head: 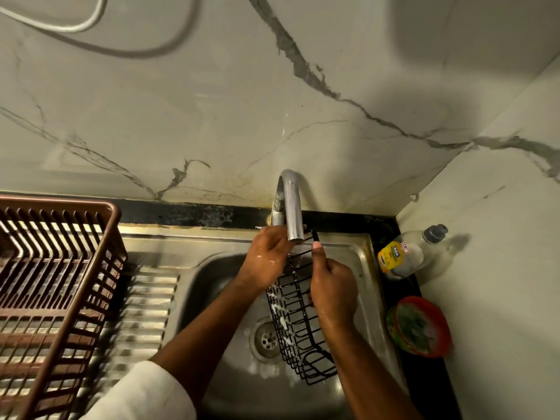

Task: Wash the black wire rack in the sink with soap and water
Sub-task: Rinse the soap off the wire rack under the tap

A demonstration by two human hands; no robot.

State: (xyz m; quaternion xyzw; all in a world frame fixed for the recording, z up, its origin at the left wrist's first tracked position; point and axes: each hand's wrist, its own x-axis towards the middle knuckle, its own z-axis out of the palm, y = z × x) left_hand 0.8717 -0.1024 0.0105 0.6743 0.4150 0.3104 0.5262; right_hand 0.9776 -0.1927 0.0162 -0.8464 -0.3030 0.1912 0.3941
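The black wire rack [298,322] stands on end over the steel sink [348,368], its top under the chrome tap [292,207]. White soap foam clings to its left wires. My left hand [266,256] is wet and holds the rack's upper left side just below the spout. My right hand [331,283] grips the rack's right edge, thumb pointing up along a wire. The rack's lower end hangs near the drain [266,339]. I cannot tell whether water runs from the tap.
A brown plastic dish basket [54,283] sits on the ribbed drainboard at left. On the black counter at right lie a dish-soap bottle [406,253] and a red-rimmed tub [419,325] with a green scrubber. Marble walls close in behind and right.
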